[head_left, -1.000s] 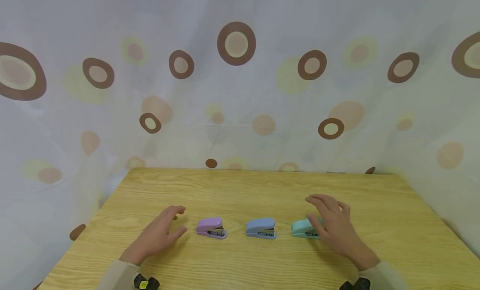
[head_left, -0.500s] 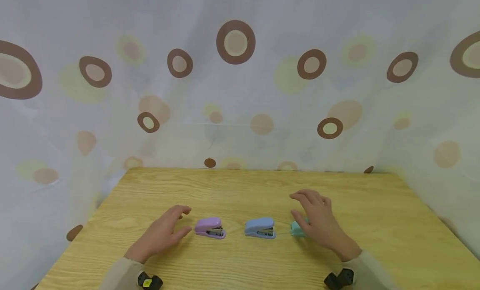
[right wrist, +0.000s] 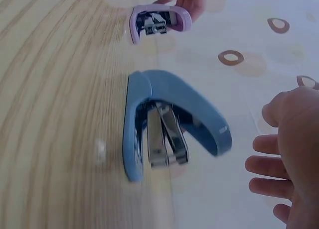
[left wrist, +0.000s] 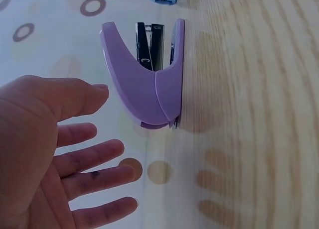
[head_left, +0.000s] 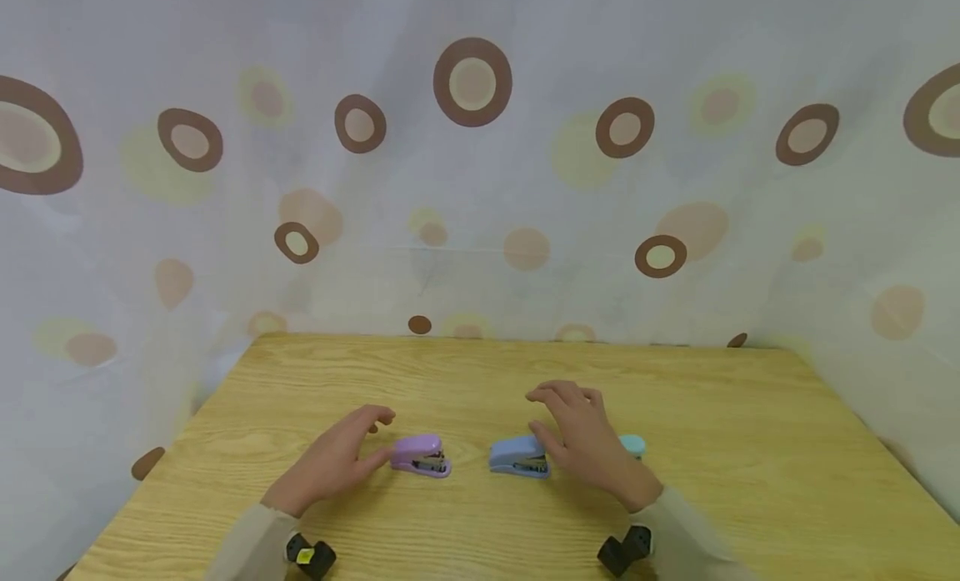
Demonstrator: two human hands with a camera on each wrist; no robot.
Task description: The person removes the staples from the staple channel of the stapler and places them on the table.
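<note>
Three small staplers stand in a row on the wooden table (head_left: 480,531). My left hand (head_left: 337,458) hovers just left of the purple stapler (head_left: 420,456), its thumb tip right at the stapler's hinge end in the head view. In the left wrist view the fingers are relaxed and apart from the purple stapler (left wrist: 149,84). My right hand (head_left: 585,443) is over the right end of the blue stapler (head_left: 519,456), fingers loosely bent, holding nothing. The right wrist view shows the blue stapler (right wrist: 164,114) with its mouth apart. Behind my right hand the mint stapler (head_left: 632,445) is mostly hidden.
A patterned curtain (head_left: 480,189) with brown and beige circles hangs behind the table and along both sides. Each wrist carries a small black device (head_left: 311,556). Bare wood stretches behind and in front of the staplers.
My right hand has moved left, from over the mint stapler to the blue one. My left hand has edged right, closer to the purple stapler. The staplers have stayed in place.
</note>
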